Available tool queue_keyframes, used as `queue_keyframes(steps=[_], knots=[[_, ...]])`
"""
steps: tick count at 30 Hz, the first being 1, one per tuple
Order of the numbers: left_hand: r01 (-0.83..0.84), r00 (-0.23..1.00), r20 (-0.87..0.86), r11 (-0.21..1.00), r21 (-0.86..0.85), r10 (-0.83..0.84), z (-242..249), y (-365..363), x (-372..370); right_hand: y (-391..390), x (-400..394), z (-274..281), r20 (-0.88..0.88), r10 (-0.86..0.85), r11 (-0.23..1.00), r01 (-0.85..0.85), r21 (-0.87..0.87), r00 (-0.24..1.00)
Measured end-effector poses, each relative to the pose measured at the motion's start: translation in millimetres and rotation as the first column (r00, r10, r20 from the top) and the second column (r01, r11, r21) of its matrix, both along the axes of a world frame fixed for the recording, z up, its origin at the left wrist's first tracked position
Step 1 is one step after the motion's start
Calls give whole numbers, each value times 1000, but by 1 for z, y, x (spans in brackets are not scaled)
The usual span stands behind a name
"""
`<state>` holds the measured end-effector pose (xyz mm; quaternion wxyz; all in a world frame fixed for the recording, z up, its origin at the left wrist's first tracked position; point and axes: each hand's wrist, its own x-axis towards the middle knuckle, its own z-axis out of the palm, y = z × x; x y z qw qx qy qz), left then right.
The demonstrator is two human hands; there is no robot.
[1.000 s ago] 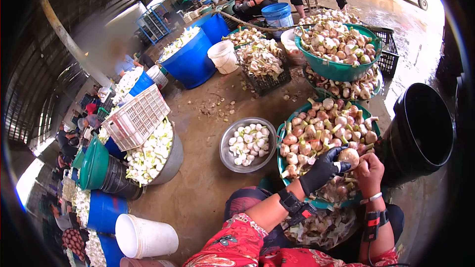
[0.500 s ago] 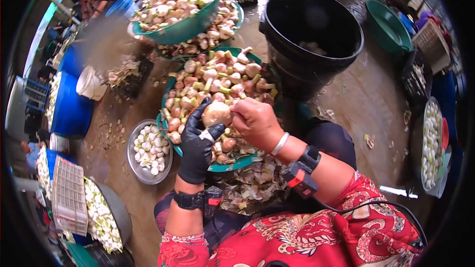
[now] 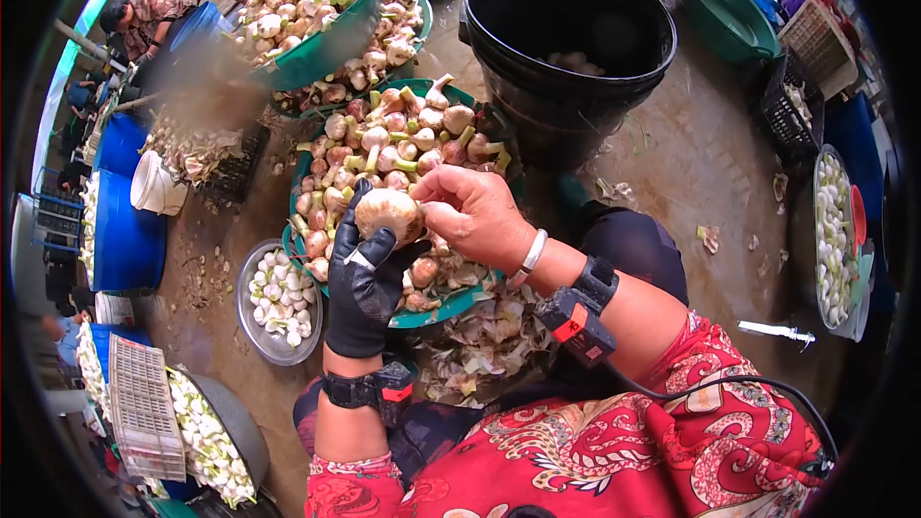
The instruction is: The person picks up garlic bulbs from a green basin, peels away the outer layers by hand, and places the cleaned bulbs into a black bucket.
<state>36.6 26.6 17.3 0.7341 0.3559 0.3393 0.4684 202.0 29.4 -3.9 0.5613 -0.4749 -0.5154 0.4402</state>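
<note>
My left hand [image 3: 369, 273], in a black glove, is closed around a large garlic bulb [image 3: 387, 214] with pale, brownish papery skin. Bare, my right hand [image 3: 470, 216] pinches at the right edge of that bulb; whatever thin skin lies between thumb and fingers is hidden. Both hands are above a green basin [image 3: 436, 312] heaped with garlic bulbs [image 3: 382, 139], some with short greenish stems. Below it, loose garlic peelings [image 3: 484, 350] lie in front of my lap. To the left, a metal bowl [image 3: 254, 331] holds white peeled garlic.
A tall black bucket [image 3: 566, 86] stands beyond the basin, with some pale pieces inside. Another heaped green basin [image 3: 326, 53] is at the back left. Blue tubs [image 3: 134, 240] line the left; a tub of white garlic [image 3: 833, 240] stands at right. A person [image 3: 158, 14] bends at far left.
The view has shifted, so surroundings sit slightly left and higher. Both hands still hold the bulb, which is turned a little, and the right fingers have spread somewhat.
</note>
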Motion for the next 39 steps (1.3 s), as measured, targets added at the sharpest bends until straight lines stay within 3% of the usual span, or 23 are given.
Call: queue_keyframes(steps=[5,8,9,11,13,15,17,19,20,21,22,23,25,27,28,29,30,33,35,36,39], knots=[[1,1000,-1,1000,-5,-1,-9,3,1,-2,0,6,164,-74,995,63,71,984],[-21,996,-83,999,39,24,-7,2,5,1,-4,-3,371,-233,953,136,270,899],[-14,996,-83,999,37,17,-10,2,6,-1,-7,-4,371,-239,953,143,268,897],[4,918,-380,954,299,115,-20,3,9,-5,-13,-5,501,-314,944,210,253,807],[-3,920,-369,941,337,135,-25,2,13,-5,-14,-6,505,-337,939,243,243,795],[-76,956,-263,977,198,128,-26,3,13,-5,-12,-3,541,-289,957,223,185,790],[-61,943,-306,972,225,130,-25,4,12,-3,-11,-6,525,-293,956,238,171,799],[-56,992,-111,995,85,65,-19,0,13,0,-6,-6,240,-200,967,231,-108,950],[-60,992,-108,994,88,70,-20,1,12,-1,-3,-2,242,-197,968,227,-105,950],[-74,946,-284,959,275,154,-22,2,12,-3,1,5,-34,-100,957,87,-278,994],[-48,863,-431,891,450,265,-22,3,11,-5,4,12,-318,-40,911,-96,-401,947],[-52,863,-429,890,452,268,-21,1,11,-6,5,16,-580,-25,836,-301,-459,814],[87,888,-444,907,413,117,-18,-3,12,-5,-4,-5,-744,79,843,-443,-305,663],[47,946,-318,947,318,60,-9,-3,6,-3,5,-14,-766,113,867,-439,-235,633],[-10,970,-233,967,256,72,-2,0,0,-1,3,-16,-732,124,917,-360,-174,670],[-61,985,-148,980,190,90,5,3,-3,-2,6,2,-578,131,925,-309,-222,806],[-113,978,-155,979,167,139,11,4,-5,0,6,1,-514,154,949,-272,-162,844],[-67,988,-128,989,131,84,9,7,-7,3,-2,-12,-410,190,973,-226,-41,892],[-30,990,-131,990,139,49,3,8,-11,1,-7,-16,-244,212,977,-201,70,946],[-17,973,-222,979,202,63,1,9,-9,0,-8,-16,-83,172,974,-157,162,982],[20,933,-349,952,304,92,1,10,-13,-6,-8,-8,-54,184,977,-177,123,981]])
